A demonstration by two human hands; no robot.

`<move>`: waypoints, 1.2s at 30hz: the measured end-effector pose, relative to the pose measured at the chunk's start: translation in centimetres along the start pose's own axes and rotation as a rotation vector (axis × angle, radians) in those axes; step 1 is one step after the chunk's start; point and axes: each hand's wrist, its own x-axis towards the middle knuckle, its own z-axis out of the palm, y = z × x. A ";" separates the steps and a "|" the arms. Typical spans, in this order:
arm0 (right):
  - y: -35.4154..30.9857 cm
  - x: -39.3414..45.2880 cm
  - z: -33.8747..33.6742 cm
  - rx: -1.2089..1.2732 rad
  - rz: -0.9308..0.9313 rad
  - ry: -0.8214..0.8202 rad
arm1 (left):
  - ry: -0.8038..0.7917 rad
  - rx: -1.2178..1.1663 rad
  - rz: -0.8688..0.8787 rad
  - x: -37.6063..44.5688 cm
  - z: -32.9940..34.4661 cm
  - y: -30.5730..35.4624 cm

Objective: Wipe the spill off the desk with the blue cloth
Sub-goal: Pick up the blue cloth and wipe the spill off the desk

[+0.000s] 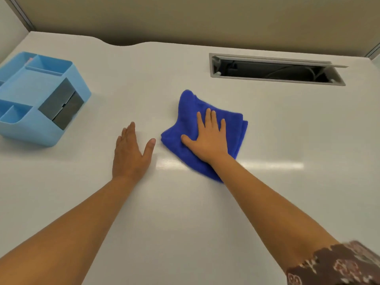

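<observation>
A folded blue cloth (190, 112) lies on the white desk (185, 212) near its middle. My right hand (207, 138) presses flat on top of the cloth, fingers spread, palm down. My left hand (131, 150) rests flat on the bare desk just left of the cloth, fingers together and thumb out, holding nothing. No spill shows on the surface; only a bright light reflection runs across the desk beside the cloth.
A light blue desk organizer (39, 97) with a grey box in it stands at the left edge. An open cable hatch (275, 69) is set into the desk at the back right. A partition wall rises behind the desk.
</observation>
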 end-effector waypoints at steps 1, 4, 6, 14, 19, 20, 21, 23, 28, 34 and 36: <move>0.2 -1.9 0.1 -0.001 -0.028 -0.008 | -0.004 0.000 -0.008 0.1 0.0 -0.1; 3.5 -7.0 0.1 -0.046 0.002 -0.014 | -0.011 0.002 -0.021 0.3 0.0 -0.4; 7.1 -8.3 -0.7 -0.092 0.128 0.012 | -0.012 -0.010 -0.022 0.3 0.1 -0.5; 14.1 2.7 -3.5 -0.011 0.483 0.117 | -0.009 -0.051 -0.030 0.1 0.1 -0.2; 10.0 11.3 -3.4 0.016 0.457 0.175 | 0.027 -0.070 0.031 -0.3 -0.1 0.4; 8.5 12.6 -3.1 0.003 0.413 0.163 | 0.029 -0.074 0.033 -0.3 -0.2 0.5; 6.9 13.8 -2.9 -0.009 0.371 0.149 | 0.032 -0.077 0.033 -0.3 -0.2 0.5; 4.0 15.6 -2.5 -0.022 0.294 0.113 | 0.040 -0.088 0.034 -0.2 -0.2 0.4; -1.6 17.6 -1.5 -0.046 0.086 0.025 | 0.046 -0.127 0.050 -0.2 0.0 0.2; -7.4 14.0 0.6 -0.071 -0.184 -0.047 | 0.067 -0.233 0.076 -0.2 -0.4 0.2; -8.7 11.4 1.5 -0.073 -0.250 -0.046 | 0.081 -0.286 0.076 -0.3 -0.7 0.3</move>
